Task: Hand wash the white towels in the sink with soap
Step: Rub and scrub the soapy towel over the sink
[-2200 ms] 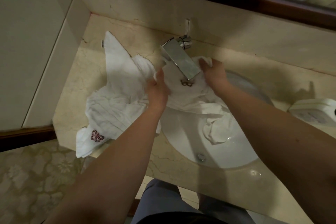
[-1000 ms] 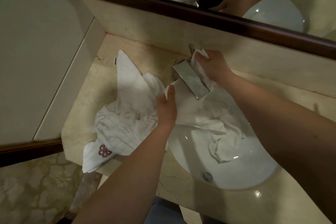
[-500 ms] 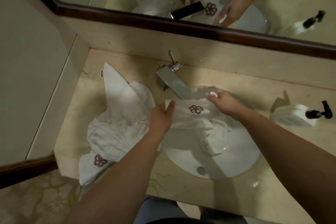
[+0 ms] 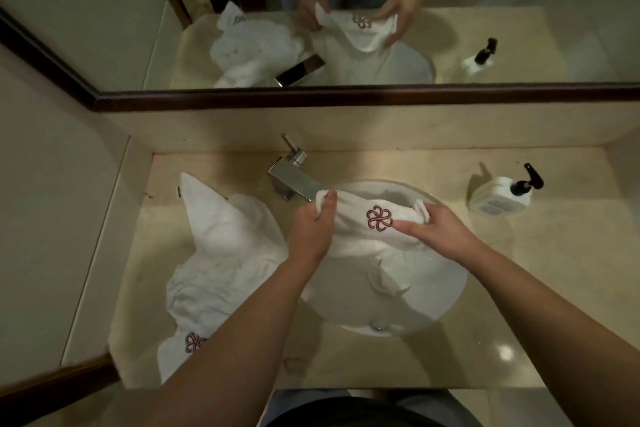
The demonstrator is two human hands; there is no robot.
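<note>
fingers [image 4: 408, 227] now stretching towel [image 4: 363, 229] taut, emblem up

The left forearm [image 4: 221, 354] covered part of the embroidered emblem [image 4: 194, 342] on the heaped towel [image 4: 221, 253]. The faucet [image 4: 294, 180] spout end lay hidden behind the held towel [image 4: 363, 229] and the left hand [image 4: 310, 229]. The drain [image 4: 378, 324] was too dim to resolve. Both arms ran off the bottom edge.
</note>
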